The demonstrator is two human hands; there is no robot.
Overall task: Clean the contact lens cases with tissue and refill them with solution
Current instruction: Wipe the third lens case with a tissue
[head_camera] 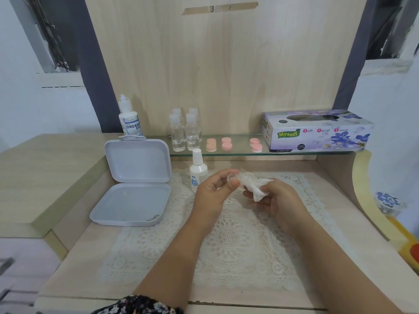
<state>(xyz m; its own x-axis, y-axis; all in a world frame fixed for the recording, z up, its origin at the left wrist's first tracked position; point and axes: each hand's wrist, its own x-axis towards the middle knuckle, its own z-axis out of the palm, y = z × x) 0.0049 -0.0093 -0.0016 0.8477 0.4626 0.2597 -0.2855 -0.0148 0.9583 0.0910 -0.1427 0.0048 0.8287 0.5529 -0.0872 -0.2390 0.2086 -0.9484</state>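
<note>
Clear lens case (235, 179), crumpled white tissue (258, 189)

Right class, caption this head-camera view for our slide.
Left hand holds a clear lens case while right hand wipes it with tissue.

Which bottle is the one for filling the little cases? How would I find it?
Find the white box lying open at the left of the lace mat. Just right of its hinge stands a small white bottle with a blue mark. Unlike the clear bottles on the glass shelf, it is opaque.
</note>
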